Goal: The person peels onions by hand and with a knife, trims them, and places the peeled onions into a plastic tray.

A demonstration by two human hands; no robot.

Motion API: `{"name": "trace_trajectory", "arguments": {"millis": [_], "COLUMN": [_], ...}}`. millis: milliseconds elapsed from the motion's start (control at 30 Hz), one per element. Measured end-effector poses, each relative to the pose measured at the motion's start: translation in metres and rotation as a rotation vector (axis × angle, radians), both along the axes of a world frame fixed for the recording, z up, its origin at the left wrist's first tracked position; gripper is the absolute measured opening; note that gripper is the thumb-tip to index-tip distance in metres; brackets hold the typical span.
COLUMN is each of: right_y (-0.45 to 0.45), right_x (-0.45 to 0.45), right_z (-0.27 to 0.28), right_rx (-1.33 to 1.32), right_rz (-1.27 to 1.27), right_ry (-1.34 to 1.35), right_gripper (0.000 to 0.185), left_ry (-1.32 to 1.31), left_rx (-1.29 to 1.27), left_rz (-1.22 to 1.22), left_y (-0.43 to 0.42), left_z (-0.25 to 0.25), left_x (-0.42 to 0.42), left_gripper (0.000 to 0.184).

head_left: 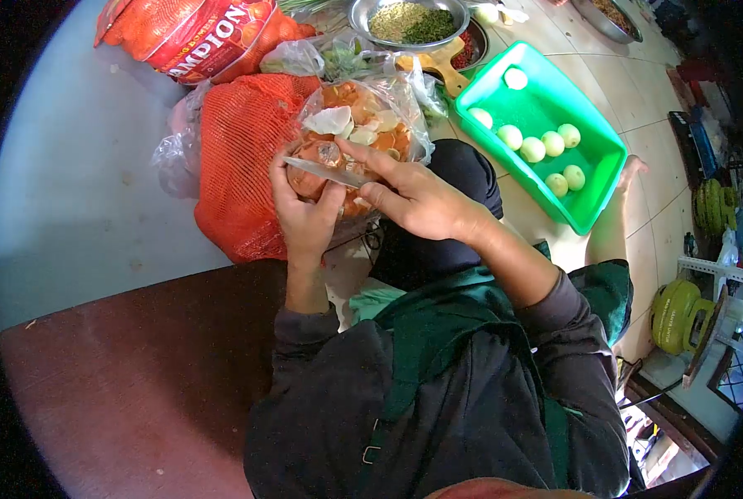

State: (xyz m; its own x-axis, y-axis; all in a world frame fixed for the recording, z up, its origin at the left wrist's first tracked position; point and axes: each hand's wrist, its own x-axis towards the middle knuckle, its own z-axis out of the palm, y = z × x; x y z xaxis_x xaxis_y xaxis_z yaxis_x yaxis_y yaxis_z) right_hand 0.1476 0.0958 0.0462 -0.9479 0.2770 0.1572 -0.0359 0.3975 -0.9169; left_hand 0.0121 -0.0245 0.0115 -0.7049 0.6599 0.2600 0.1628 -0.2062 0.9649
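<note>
brown onion (pixel 303 184) sits gripped in the left hand (pixel 303 223); the right hand (pixel 421 200) is closed on a knife (pixel 323 171), blade across the onion, above a bag (pixel 424 140) of peelings. a red net (pixel 242 166) lies beside it. farther, pale onions (pixel 533 150) lie in a green tub (pixel 588 220), two by its near corner. beyond, a bowl (pixel 363 30).

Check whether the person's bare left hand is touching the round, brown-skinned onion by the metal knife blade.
Touching. The head view shows the left hand cupping the onion, fingers and thumb against its sides.
</note>
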Motion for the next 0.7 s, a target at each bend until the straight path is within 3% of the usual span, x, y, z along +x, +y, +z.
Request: {"name": "trace_trajectory", "arguments": {"millis": [200, 467, 700], "right_y": [-0.003, -0.014, -0.018], "right_x": [-0.001, -0.014, -0.02], "right_z": [-0.005, -0.024, -0.023], "right_rx": [-0.029, -0.044, -0.204], "right_rz": [-0.02, -0.167, -0.252], "right_ry": [-0.043, 0.095, -0.043], "right_gripper": [0.054, 0.051, 0.049], "left_ry": [0.222, 0.228, 0.332], "left_rx": [-0.159, -0.183, -0.16], "left_rz": [0.072, 0.105, 0.156], "left_y": [-0.003, -0.003, 0.001], "left_z": [-0.001, -0.009, -0.023], "left_x": [-0.002, -0.004, -0.011], "left_gripper": [0.066, 0.064, 0.066]}}
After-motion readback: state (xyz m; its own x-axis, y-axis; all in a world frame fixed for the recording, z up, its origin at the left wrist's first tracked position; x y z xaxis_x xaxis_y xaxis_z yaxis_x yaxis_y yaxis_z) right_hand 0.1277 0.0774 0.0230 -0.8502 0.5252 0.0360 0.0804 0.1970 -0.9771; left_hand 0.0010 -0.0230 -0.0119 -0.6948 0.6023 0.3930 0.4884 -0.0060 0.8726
